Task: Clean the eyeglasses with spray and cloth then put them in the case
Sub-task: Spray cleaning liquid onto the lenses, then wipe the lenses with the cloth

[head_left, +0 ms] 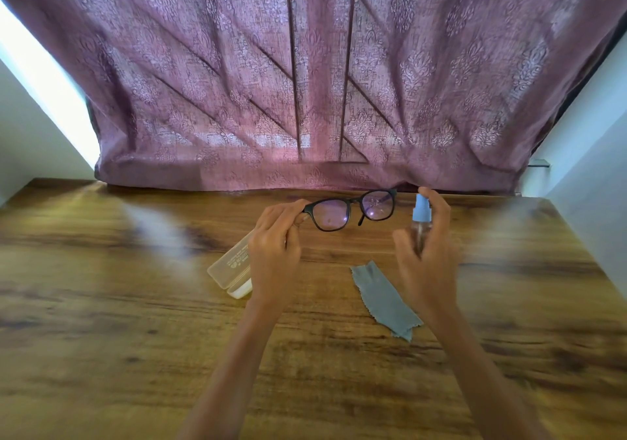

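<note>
Nearest me: grey-blue cleaning cloth with zigzag-cut edges (pixel 383 298) is lying flat on the wood-grain table (pixel 101 304), just beside the right forearm, nothing touching it.

Further left: translucent plastic glasses case with a white base (pixel 230 263) is sitting on the table, partly hidden behind the left hand (pixel 274 253). I cannot tell whether it is latched.

The left hand is pinching the black-framed eyeglasses (pixel 353 208) at one outer corner and holding them up off the table.

The right hand (pixel 427 256) is wrapping its fingers round a small clear spray bottle with a blue pump top (pixel 420 214), one finger arching over the pump. The bottle is just beside the far lens, not touching it.

I am reading this as the spraying step. Nozzle direction is too small to confirm. I am advising turning it squarely at each lens, pressing once and briefly, and keeping the pinch on the frame only.

Beyond: mauve patterned curtain (pixel 305 66) is hanging behind the table's far edge.
</note>
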`<control>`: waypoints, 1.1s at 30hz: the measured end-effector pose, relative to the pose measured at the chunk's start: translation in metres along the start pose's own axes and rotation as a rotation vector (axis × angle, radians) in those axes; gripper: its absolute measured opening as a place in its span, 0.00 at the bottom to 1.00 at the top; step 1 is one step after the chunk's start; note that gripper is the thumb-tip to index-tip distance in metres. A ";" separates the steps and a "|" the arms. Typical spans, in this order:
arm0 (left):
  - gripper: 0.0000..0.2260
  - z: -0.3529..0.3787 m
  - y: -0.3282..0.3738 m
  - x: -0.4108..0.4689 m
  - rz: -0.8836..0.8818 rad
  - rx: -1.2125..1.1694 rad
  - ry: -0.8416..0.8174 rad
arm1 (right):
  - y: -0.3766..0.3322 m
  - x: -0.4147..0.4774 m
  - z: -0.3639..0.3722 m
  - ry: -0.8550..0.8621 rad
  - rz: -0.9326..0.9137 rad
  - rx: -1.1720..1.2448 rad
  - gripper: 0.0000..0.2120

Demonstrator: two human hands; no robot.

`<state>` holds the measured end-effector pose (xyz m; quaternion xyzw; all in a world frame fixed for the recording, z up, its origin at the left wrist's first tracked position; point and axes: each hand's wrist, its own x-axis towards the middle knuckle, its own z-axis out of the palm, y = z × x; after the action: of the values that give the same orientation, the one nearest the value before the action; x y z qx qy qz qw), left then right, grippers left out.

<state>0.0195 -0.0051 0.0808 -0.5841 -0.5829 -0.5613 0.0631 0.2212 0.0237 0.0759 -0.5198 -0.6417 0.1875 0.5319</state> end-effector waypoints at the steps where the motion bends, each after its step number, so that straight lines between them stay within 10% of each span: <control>1: 0.17 0.000 0.000 0.000 -0.002 0.002 -0.001 | 0.008 -0.001 0.001 -0.021 0.030 0.007 0.26; 12: 0.13 0.002 -0.002 -0.013 -0.044 0.017 -0.025 | 0.072 -0.014 0.013 -0.291 0.274 -0.117 0.06; 33: 0.14 0.004 -0.008 -0.043 -0.160 -0.017 -0.080 | 0.100 -0.041 -0.008 -0.320 0.579 -0.232 0.25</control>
<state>0.0292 -0.0264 0.0436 -0.5581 -0.6249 -0.5458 -0.0104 0.2704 0.0253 -0.0208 -0.7013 -0.5599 0.3355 0.2864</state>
